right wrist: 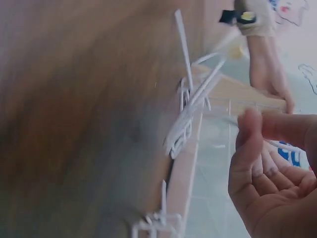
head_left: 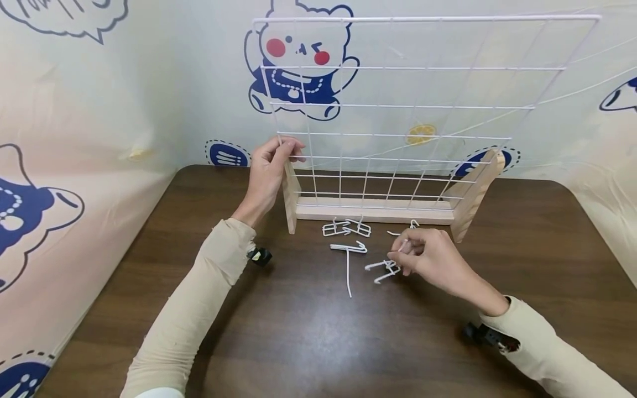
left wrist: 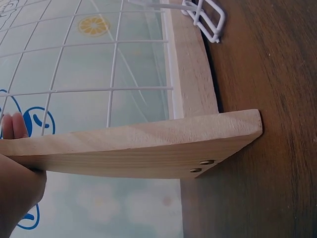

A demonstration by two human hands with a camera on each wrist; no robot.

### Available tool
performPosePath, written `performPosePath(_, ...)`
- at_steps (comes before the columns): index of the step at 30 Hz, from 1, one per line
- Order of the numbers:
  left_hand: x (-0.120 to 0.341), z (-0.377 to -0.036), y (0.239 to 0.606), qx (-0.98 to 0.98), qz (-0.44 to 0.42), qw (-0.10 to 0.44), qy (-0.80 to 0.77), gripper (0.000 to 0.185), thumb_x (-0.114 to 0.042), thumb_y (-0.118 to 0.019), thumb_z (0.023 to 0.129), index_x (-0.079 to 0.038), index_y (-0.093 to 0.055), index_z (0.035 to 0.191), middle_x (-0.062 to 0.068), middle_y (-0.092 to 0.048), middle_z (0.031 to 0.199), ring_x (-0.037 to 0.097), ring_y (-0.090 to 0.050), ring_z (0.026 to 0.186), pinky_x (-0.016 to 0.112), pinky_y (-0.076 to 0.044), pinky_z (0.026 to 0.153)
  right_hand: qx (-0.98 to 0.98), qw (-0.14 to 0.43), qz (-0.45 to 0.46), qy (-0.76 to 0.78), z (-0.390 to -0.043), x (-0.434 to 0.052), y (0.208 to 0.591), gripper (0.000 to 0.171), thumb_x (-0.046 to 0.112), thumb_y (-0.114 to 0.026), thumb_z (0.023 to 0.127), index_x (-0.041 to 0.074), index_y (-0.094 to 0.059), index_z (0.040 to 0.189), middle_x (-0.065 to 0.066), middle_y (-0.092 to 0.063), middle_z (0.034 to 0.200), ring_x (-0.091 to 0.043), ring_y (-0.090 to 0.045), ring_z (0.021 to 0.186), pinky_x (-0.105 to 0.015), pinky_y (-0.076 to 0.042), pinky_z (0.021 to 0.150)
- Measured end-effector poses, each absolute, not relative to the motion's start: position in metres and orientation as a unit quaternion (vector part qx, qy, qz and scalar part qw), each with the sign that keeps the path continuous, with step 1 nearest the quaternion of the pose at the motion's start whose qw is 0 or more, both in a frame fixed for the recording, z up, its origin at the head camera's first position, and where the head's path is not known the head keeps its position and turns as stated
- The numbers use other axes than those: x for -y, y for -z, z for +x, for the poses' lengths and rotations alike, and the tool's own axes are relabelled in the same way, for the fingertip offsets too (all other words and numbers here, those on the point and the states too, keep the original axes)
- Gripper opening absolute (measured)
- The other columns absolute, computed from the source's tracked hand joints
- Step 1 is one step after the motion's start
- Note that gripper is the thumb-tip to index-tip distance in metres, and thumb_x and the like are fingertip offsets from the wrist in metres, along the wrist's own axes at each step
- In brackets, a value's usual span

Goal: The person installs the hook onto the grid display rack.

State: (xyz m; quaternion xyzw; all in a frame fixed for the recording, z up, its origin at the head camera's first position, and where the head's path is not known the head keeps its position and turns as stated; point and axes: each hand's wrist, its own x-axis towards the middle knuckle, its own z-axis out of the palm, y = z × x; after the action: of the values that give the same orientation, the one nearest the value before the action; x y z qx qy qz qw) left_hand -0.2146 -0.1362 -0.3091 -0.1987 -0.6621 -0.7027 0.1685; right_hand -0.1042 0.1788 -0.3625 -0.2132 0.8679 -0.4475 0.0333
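Note:
A white wire grid rack [head_left: 423, 19] stands upright in a wooden frame with a base bar [head_left: 373, 214]. My left hand [head_left: 266, 174] grips the upper part of the left wooden side panel [left wrist: 124, 148], its fingertips showing past the panel in the left wrist view. Low over the table, my right hand [head_left: 435, 257] pinches a white wire hook [head_left: 390, 267] between thumb and fingers; two prongs stick out to the left. That hook [right wrist: 198, 96] looks blurred in the right wrist view. Part of it is hidden by the fingers.
Several more white wire hooks lie before the base: a pair of frame-shaped hooks [head_left: 335, 228], a long-stemmed hook [head_left: 348, 268], and another hook [head_left: 414, 224] partly behind my right hand. The right wooden panel [head_left: 475, 196] rises beyond that hand. A patterned cloth [head_left: 164, 83] hangs behind the table [head_left: 308, 342].

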Motion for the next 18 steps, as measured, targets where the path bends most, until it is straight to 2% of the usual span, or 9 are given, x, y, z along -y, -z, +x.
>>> performPosePath(3,0.1373,-0.2145,0.3097,0.659,-0.198,0.170,0.705,0.024,-0.007,-0.051,0.102,0.010,-0.068,0.098,0.024,-0.062,0.090,0.038,-0.063,0.083,0.045,-0.052,0.086,-0.856,0.074,-0.198,0.472,-0.1057,-0.1795,0.3626,0.003,0.009,-0.074,0.088,0.006,-0.074,0.087,-0.007,-0.070,0.068,-0.018,-0.065,0.056,-0.030,-0.054,0.053)
performPosePath(6,0.1383,-0.2143,0.3108,0.659,-0.197,0.171,0.706,0.024,-0.006,-0.051,0.102,0.011,-0.068,0.097,0.025,-0.062,0.090,0.033,-0.065,0.080,0.043,-0.052,0.085,-0.849,0.087,-0.199,0.482,-0.1067,-0.1808,0.3637,0.005,0.007,-0.073,0.089,0.004,-0.077,0.092,-0.009,-0.073,0.080,-0.020,-0.067,0.063,-0.032,-0.057,0.057)
performPosePath(9,0.1387,-0.2144,0.3119,0.659,-0.199,0.172,0.705,0.024,-0.006,-0.051,0.102,0.011,-0.068,0.097,0.027,-0.062,0.090,0.028,-0.065,0.079,0.041,-0.053,0.083,-0.847,0.069,-0.212,0.483,-0.1078,-0.1818,0.3657,0.008,0.002,-0.072,0.089,0.003,-0.077,0.095,-0.007,-0.074,0.086,-0.016,-0.069,0.069,-0.029,-0.058,0.061)
performPosePath(14,0.1382,-0.2147,0.3116,0.660,-0.201,0.175,0.702,0.025,-0.006,-0.050,0.102,0.011,-0.067,0.096,0.021,-0.064,0.088,0.025,-0.067,0.078,0.035,-0.054,0.082,-0.832,0.039,-0.219,0.509,-0.1074,-0.1808,0.3682,0.006,0.000,-0.072,0.088,0.000,-0.076,0.092,-0.010,-0.073,0.081,-0.020,-0.070,0.066,-0.029,-0.059,0.060)
performPosePath(18,0.1375,-0.2145,0.3101,0.665,-0.206,0.179,0.695,0.027,-0.006,-0.049,0.103,0.014,-0.065,0.097,0.030,-0.061,0.092,0.027,-0.067,0.078,0.034,-0.054,0.082,-0.817,0.016,-0.226,0.531,-0.1063,-0.1776,0.3688,0.003,0.000,-0.074,0.087,-0.003,-0.074,0.085,-0.017,-0.072,0.082,-0.024,-0.071,0.064,-0.031,-0.060,0.057)
